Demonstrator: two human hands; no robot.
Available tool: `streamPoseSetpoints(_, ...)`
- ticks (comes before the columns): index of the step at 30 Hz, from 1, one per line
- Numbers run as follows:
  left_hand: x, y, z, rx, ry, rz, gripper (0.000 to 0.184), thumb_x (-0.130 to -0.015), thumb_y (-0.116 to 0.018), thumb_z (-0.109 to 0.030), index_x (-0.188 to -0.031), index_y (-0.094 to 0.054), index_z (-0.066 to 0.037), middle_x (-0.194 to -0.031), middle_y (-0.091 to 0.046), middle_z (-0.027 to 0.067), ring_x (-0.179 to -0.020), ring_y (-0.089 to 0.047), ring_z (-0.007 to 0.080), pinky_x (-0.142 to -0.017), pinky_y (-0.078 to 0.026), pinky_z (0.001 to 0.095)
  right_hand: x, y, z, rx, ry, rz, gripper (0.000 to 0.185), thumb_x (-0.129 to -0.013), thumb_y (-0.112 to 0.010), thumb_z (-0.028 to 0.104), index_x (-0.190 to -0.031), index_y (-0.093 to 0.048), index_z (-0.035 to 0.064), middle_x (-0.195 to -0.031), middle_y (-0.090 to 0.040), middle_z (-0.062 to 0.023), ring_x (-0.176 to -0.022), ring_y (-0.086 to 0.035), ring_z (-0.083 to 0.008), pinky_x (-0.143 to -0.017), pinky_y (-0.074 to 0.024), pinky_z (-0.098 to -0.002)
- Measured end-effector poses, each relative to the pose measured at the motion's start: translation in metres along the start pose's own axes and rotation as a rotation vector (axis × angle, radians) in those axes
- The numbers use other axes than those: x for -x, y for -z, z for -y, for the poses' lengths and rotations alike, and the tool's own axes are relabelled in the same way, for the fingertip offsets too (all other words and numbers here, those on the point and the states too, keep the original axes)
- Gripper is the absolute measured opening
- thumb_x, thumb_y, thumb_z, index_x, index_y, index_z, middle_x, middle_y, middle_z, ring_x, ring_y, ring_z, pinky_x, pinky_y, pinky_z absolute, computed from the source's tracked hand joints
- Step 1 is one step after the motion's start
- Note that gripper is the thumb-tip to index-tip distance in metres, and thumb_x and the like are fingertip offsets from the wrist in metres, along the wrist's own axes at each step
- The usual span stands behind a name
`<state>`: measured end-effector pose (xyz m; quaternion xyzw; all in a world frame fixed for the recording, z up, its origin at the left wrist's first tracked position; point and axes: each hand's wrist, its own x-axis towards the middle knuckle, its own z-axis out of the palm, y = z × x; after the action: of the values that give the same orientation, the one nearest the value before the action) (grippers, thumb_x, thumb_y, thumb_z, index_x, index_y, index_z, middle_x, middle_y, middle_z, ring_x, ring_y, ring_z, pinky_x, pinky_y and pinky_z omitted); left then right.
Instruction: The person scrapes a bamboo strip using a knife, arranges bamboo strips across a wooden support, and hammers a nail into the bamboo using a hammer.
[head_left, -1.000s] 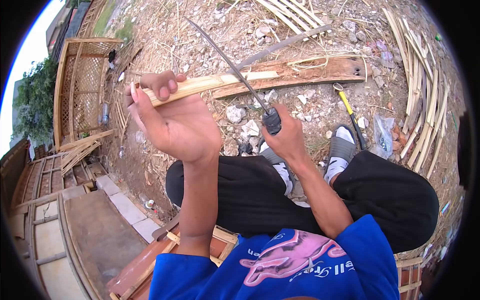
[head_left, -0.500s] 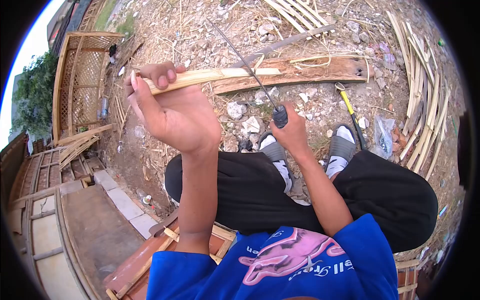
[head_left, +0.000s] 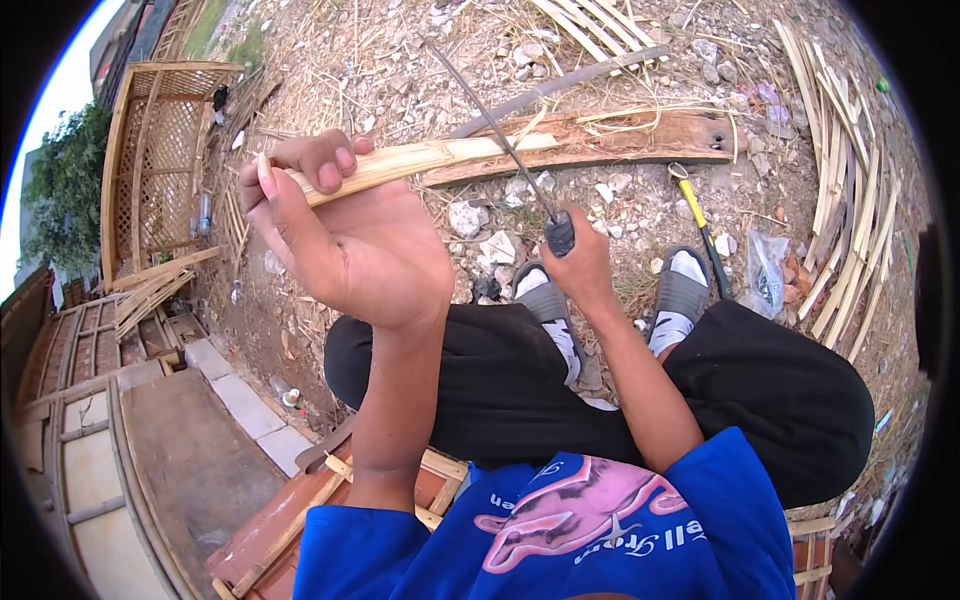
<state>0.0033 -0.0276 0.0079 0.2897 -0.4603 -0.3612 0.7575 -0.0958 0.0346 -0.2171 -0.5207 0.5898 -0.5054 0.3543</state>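
Note:
My left hand (head_left: 350,240) is closed around one end of a pale split wooden strip (head_left: 430,158), palm turned up. The strip points right, its far end over a rough brown plank (head_left: 640,138) on the ground. In my right hand (head_left: 583,262) is a long knife (head_left: 490,120), gripped by its black wrapped handle. Its thin dark blade, seen nearly edge-on, slants up and left across the strip near the strip's far end. A thin curl of wood stands up beside the blade. Whether the blade touches the strip I cannot tell.
A yellow-and-black handled tool (head_left: 695,215) lies by my right foot, near a clear plastic bag (head_left: 765,275). Bundled wooden strips (head_left: 850,200) lie at the right. A dark stick (head_left: 560,92) rests beyond the plank. Stones and shavings cover the ground. A lattice frame (head_left: 160,170) stands left.
My left hand has shifted slightly nearer and tilted the strip a little more. The knife's tip has moved slightly right and down; my right hand has hardly moved.

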Motion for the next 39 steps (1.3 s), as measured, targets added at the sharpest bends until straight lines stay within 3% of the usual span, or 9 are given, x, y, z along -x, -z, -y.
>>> streamPoseSetpoints(8,-0.009,0.008,0.004,0.102,0.016,0.035,0.010,-0.103,-0.045,-0.022,-0.107,-0.044,-0.013,-0.083,-0.045,-0.0011,-0.082,-0.044,0.0105,-0.082,-0.040,0.0332,0.002,0.007,0.004,0.040,-0.317,0.108,0.040,-0.073,-0.071,0.013,-0.108,-0.056,0.0007,-0.081,-0.070,-0.0173,-0.077,-0.070,-0.0365,-0.067,-0.0538,-0.0420)
streamPoseSetpoints(12,-0.007,0.003,0.003,0.035,-0.002,0.058,0.012,-0.104,-0.044,-0.024,-0.098,-0.045,-0.014,-0.084,-0.045,-0.0020,-0.084,-0.044,0.0110,-0.085,-0.039,0.0352,-0.006,0.012,0.048,-0.150,-0.058,0.058,0.042,-0.071,-0.073,0.010,-0.109,-0.056,0.0022,-0.078,-0.068,-0.0167,-0.074,-0.070,-0.0346,-0.067,-0.0538,-0.0390)
streamPoseSetpoints(13,-0.003,0.001,0.002,0.016,0.000,0.053,0.015,-0.104,-0.043,-0.026,-0.094,-0.045,-0.015,-0.084,-0.044,-0.0025,-0.085,-0.044,0.0113,-0.087,-0.038,0.0361,-0.012,0.014,0.060,-0.129,0.067,0.035,0.040,-0.072,-0.073,0.008,-0.108,-0.058,0.0016,-0.075,-0.066,-0.0123,-0.069,-0.069,-0.0209,-0.064,-0.0534,-0.0326)
streamPoseSetpoints(16,-0.002,-0.001,0.003,0.043,0.005,0.069,0.015,-0.104,-0.043,-0.025,-0.093,-0.045,-0.016,-0.084,-0.044,-0.0025,-0.085,-0.044,0.0115,-0.087,-0.038,0.0369,-0.018,0.013,0.059,-0.116,0.264,-0.013,0.039,-0.072,-0.073,0.008,-0.108,-0.059,0.0022,-0.075,-0.066,-0.0127,-0.070,-0.070,-0.0235,-0.064,-0.0534,-0.0325)
streamPoseSetpoints(20,0.005,-0.003,0.000,-0.015,-0.017,0.126,0.013,-0.104,-0.042,-0.024,-0.095,-0.047,-0.016,-0.084,-0.044,-0.0024,-0.085,-0.044,0.0115,-0.088,-0.039,0.0366,0.012,0.002,-0.043,0.048,-0.308,0.066,0.034,-0.072,-0.074,0.011,-0.100,-0.056,0.0026,-0.080,-0.068,-0.0174,-0.078,-0.068,-0.0382,-0.068,-0.0528,-0.0426)
streamPoseSetpoints(23,0.007,-0.001,0.000,-0.001,-0.006,0.215,0.013,-0.104,-0.041,-0.024,-0.096,-0.048,-0.017,-0.084,-0.044,-0.0025,-0.086,-0.044,0.0113,-0.088,-0.039,0.0355,0.011,0.016,-0.072,0.274,-0.400,0.068,0.031,-0.072,-0.073,0.011,-0.096,-0.056,0.0025,-0.082,-0.069,-0.0187,-0.081,-0.068,-0.0387,-0.070,-0.0521,-0.0446)
streamPoseSetpoints(28,0.002,-0.004,0.006,0.003,-0.026,0.114,0.012,-0.104,-0.042,-0.024,-0.096,-0.048,-0.017,-0.084,-0.045,-0.0028,-0.086,-0.045,0.0111,-0.088,-0.039,0.0350,0.017,0.005,-0.063,0.139,-0.414,0.056,0.035,-0.069,-0.073,0.013,-0.099,-0.058,0.0016,-0.078,-0.067,-0.0172,-0.075,-0.068,-0.0345,-0.068,-0.0508,-0.0422)
streamPoseSetpoints(30,-0.004,-0.001,0.007,0.065,-0.031,0.101,0.016,-0.103,-0.047,-0.025,-0.111,-0.043,-0.011,-0.083,-0.046,0.0001,-0.080,-0.043,0.0106,-0.081,-0.039,0.0326,0.015,0.007,-0.038,0.058,-0.482,0.073,0.037,-0.070,-0.073,0.013,-0.103,-0.059,0.0016,-0.083,-0.070,-0.0179,-0.080,-0.069,-0.0364,-0.072,-0.0526,-0.0426)
streamPoseSetpoints(39,-0.004,0.001,0.003,-0.014,-0.007,0.120,0.013,-0.104,-0.043,-0.025,-0.095,-0.046,-0.016,-0.084,-0.043,-0.0029,-0.087,-0.044,0.0116,-0.088,-0.038,0.0365,-0.005,-0.002,0.001,-0.057,0.150,-0.055,0.038,-0.071,-0.073,0.008,-0.106,-0.058,0.0013,-0.078,-0.066,-0.0125,-0.067,-0.067,-0.0244,-0.065,-0.0520,-0.0342)
